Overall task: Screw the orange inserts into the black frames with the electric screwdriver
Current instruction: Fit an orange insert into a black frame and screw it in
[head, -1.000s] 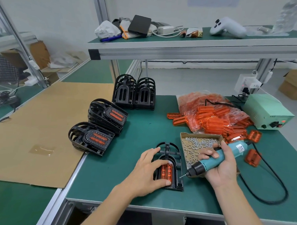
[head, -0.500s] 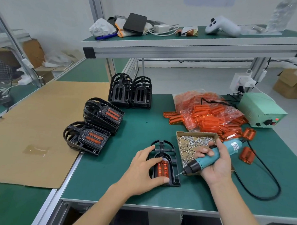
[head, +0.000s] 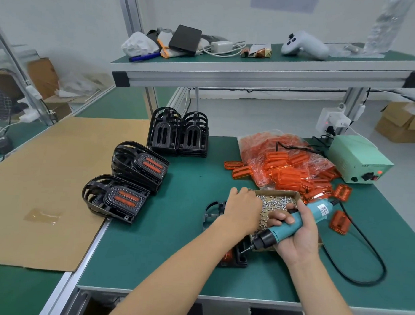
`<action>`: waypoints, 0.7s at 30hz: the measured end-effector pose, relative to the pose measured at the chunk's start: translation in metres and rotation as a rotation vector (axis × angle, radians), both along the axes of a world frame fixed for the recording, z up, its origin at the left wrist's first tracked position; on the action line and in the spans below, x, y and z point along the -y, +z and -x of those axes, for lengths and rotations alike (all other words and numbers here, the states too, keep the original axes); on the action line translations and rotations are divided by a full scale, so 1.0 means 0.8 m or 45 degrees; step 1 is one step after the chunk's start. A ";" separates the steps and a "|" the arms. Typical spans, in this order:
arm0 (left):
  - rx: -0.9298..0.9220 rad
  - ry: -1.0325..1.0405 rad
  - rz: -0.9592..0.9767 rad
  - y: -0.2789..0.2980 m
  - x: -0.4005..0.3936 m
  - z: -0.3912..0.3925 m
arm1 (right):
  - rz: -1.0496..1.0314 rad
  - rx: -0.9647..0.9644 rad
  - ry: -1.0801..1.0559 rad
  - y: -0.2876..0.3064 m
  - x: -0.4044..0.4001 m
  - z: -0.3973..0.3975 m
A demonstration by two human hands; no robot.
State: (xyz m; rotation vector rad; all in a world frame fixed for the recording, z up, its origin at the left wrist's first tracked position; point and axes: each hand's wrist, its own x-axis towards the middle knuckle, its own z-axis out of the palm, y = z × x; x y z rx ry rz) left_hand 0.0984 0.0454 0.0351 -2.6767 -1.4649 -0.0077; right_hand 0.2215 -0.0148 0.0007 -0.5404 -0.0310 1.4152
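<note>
Reaching left hand (head: 243, 210) over screw box (head: 280, 201), fingers perhaps pinching.

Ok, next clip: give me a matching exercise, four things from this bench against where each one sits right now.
Things:
1. electric screwdriver
2. left hand
3. white controller
4. green power box

Places:
A. on the upper shelf
B. far right of the bench
C. gripped in the right hand
D. reaching into the screw box

Pairs: 1-C, 2-D, 3-A, 4-B
</note>
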 end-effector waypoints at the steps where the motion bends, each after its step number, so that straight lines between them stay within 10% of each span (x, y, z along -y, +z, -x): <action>1: -0.066 0.021 0.010 -0.003 -0.001 -0.006 | 0.003 -0.003 -0.005 -0.001 0.000 0.000; 13: -0.104 -0.002 -0.046 -0.021 -0.007 -0.007 | 0.010 -0.007 -0.002 -0.003 -0.003 0.000; 21: 0.286 0.019 0.021 -0.016 0.000 0.004 | 0.031 -0.003 0.007 -0.002 -0.004 -0.001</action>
